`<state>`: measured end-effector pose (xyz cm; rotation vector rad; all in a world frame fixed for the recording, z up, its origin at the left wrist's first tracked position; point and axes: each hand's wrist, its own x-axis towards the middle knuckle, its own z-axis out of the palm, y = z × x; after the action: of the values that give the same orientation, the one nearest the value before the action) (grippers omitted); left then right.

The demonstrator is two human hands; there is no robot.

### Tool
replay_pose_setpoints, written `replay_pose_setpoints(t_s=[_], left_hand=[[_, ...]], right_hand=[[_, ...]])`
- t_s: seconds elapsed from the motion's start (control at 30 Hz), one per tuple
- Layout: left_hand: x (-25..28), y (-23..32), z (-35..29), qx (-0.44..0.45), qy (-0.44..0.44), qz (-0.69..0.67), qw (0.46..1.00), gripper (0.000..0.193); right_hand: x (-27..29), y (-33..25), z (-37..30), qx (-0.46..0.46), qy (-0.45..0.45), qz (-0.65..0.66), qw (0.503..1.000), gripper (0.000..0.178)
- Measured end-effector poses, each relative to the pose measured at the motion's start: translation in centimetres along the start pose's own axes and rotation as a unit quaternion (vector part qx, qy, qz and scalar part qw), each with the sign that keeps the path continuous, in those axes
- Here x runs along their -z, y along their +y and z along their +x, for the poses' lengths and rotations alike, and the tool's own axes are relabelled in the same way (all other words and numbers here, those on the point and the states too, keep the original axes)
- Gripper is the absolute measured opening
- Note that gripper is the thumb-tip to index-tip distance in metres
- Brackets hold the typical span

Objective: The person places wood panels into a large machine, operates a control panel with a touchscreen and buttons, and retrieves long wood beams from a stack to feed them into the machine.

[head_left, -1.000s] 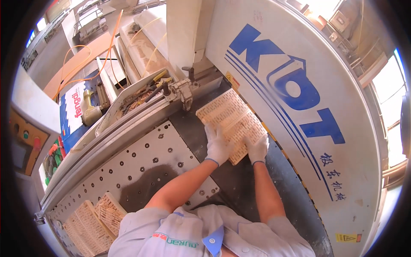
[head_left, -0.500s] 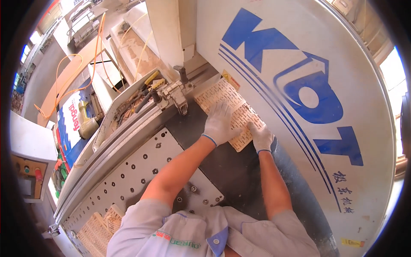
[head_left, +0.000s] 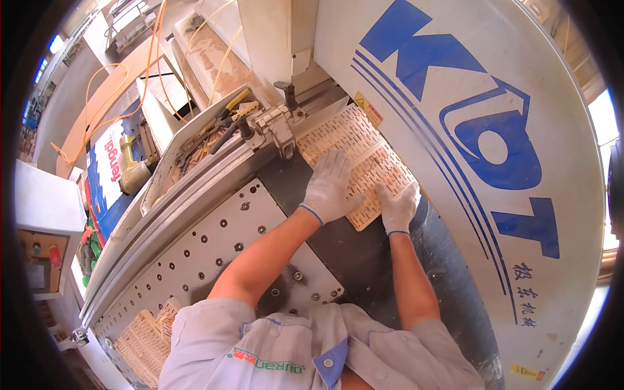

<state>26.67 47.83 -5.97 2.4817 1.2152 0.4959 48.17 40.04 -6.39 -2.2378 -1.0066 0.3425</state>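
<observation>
A tan slotted wooden board (head_left: 370, 166), with a pale band across its middle, lies on the dark machine table (head_left: 338, 253) against the big white machine cover. My left hand (head_left: 330, 188), in a whitish glove with a blue cuff, rests palm down on its near left part, fingers flat and thumb apart. At the near right end of the board, my right hand (head_left: 398, 207), gloved alike, has its thumb on top and its fingers bent round the corner. The undersides of those fingers are hidden.
A metal fence block with a dark knob (head_left: 276, 127) sits on the rail left of the board. The white machine cover (head_left: 448, 208) rises on the right. More slotted boards (head_left: 140, 348) lie lower left beside a perforated plate (head_left: 214, 253). A tray of tools (head_left: 208, 133) stands beyond the rail.
The whole view has shifted slightly. Both hands stay on the slotted board, and I cannot make out a clear movement of the board along the table.
</observation>
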Motion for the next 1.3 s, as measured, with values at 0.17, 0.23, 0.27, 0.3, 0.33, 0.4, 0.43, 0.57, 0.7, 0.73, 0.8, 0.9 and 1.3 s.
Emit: replay_pose_setpoints(t_s=[0.17,0.23,0.27,0.3,0.33,0.4,0.43,0.57,0.7,0.73,0.8,0.9,1.3], left_hand=[[0.2,-0.5,-1.2,-0.002,0.012,0.001,1.000,0.107],[0.3,-0.4,-1.5,-0.003,0.017,0.008,1.000,0.107],[0.3,-0.4,-1.5,-0.004,0.016,0.009,1.000,0.107],[0.6,-0.2,-1.5,-0.011,0.029,0.000,1.000,0.107],[0.8,0.1,-1.5,-0.018,0.042,-0.008,0.999,0.106],[3.3,-1.2,-1.0,-0.066,-0.003,-0.049,0.997,0.105],[5.0,-2.4,-1.2,-0.105,-0.045,-0.087,0.990,0.104],[5.0,-9.1,-1.9,-0.180,-0.024,-0.082,0.980,0.091],[3.1,-10.6,-1.8,-0.180,0.048,-0.075,0.980,0.075],[2.9,-10.6,-1.8,-0.178,0.058,-0.074,0.980,0.070],[2.5,-10.6,-1.8,-0.181,0.069,-0.069,0.979,0.069],[1.9,-10.5,-1.8,-0.201,0.106,-0.074,0.971,0.067],[2.1,-10.1,-2.0,-0.193,0.117,-0.075,0.971,0.063]], right_hand=[[0.3,-1.3,-1.5,0.007,0.000,0.023,1.000,0.121],[0.2,-1.1,-1.6,0.009,0.002,0.027,1.000,0.119],[0.2,-0.9,-1.6,0.010,0.004,0.031,0.999,0.118],[0.2,-0.7,-1.6,0.007,0.006,0.031,0.999,0.118],[0.3,-0.4,-1.5,0.012,0.005,0.028,1.000,0.115],[0.6,0.2,-1.6,0.007,0.008,0.022,1.000,0.112],[0.8,-0.1,-2.1,0.020,-0.005,0.016,1.000,0.111],[-0.1,2.3,-8.2,0.180,-0.033,-0.079,0.980,0.128],[0.2,0.7,-9.7,0.177,-0.084,-0.142,0.970,0.138],[0.0,1.0,-9.7,0.175,-0.086,-0.144,0.970,0.138],[-0.8,1.7,-9.8,0.173,-0.064,-0.133,0.974,0.134],[-1.1,2.3,-9.4,0.177,-0.051,-0.128,0.974,0.131],[-1.0,1.9,-9.6,0.173,-0.055,-0.139,0.973,0.129]])
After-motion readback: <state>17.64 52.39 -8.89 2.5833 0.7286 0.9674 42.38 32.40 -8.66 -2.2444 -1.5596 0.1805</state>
